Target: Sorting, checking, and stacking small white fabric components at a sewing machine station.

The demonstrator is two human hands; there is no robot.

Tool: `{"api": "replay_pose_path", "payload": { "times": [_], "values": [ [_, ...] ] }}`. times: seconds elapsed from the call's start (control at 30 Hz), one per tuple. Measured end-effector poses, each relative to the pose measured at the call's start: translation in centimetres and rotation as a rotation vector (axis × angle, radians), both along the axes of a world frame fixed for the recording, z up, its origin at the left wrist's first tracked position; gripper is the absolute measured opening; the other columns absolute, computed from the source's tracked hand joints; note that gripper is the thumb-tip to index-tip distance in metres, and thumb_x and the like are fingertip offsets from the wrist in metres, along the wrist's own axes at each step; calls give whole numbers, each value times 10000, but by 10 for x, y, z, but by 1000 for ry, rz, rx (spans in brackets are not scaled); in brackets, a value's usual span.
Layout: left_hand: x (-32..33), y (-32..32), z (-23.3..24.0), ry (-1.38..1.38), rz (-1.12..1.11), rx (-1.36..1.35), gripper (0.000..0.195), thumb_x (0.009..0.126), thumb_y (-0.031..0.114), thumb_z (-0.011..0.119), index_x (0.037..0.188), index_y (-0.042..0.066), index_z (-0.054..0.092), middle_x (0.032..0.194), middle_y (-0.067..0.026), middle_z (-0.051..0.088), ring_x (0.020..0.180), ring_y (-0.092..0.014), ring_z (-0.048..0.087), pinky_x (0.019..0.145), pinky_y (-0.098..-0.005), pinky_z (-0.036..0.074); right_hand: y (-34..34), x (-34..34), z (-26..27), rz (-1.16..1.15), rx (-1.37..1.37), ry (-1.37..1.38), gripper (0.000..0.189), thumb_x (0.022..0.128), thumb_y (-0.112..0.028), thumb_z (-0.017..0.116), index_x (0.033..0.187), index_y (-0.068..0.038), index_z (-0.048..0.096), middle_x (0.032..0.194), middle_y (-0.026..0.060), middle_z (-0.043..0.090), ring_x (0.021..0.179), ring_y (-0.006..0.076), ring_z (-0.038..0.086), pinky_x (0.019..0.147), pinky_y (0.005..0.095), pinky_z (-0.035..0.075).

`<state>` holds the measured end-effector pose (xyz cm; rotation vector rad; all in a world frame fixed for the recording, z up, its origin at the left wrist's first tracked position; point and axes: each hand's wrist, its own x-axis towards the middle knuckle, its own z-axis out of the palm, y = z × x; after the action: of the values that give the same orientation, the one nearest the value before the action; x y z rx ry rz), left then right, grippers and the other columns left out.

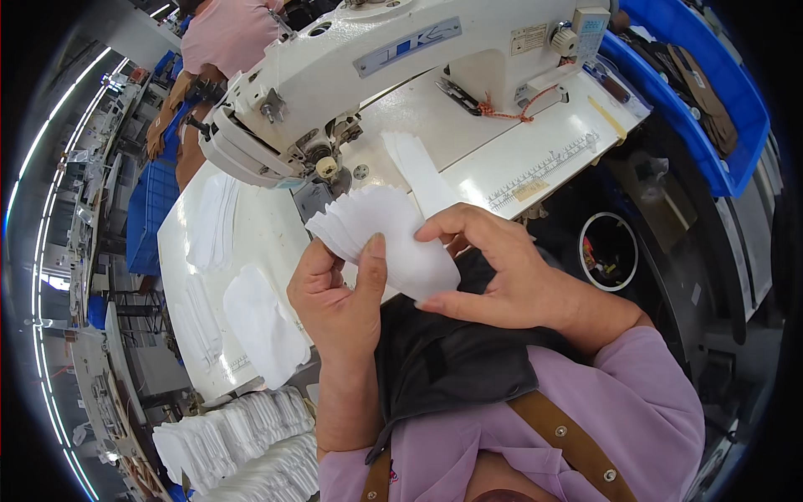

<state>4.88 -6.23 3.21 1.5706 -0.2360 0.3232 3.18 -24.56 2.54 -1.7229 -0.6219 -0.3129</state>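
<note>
A fanned stack of white fabric pieces (401,235) is held in front of the sewing machine's needle area. My left hand (342,292) pinches the stack's left edge, thumb on top. At the right edge, my right hand (486,270) holds the curved end between thumb and fingers. Behind the stack, a narrow white fabric strip (417,166) lies on the machine bed. More white pieces lie on the left part of the table: an upper pile (214,223), a slim pile (199,320) and a broader pile (263,326).
The white industrial sewing machine (401,53) spans the top. Thread snips (461,97) with an orange cord rest under its arm. A blue bin (746,144) holds dark and brown items at right. Bundled white pieces (238,439) stand lower left. A co-worker (226,37) sits beyond.
</note>
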Motion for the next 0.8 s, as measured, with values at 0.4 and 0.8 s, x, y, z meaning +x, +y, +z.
{"api": "replay_pose_path", "payload": {
  "times": [0.4,0.8],
  "values": [
    [7,-9,-10,-90,40,182,113,794,46,695,832,-24,615,722,-42,582,649,-91,547,622,-229,445,9,19,-23,124,276,379,723,748,-63,756,1323,-60,317,991,81,598,936,126,586,808,275,453],
    [10,-5,-24,187,-262,112,167,844,102,687,941,-27,645,826,-39,657,764,-75,603,683,-229,482,-3,48,-19,111,149,361,203,787,-180,742,863,-9,664,670,1,582,592,37,481,536,205,394]
  ]
}}
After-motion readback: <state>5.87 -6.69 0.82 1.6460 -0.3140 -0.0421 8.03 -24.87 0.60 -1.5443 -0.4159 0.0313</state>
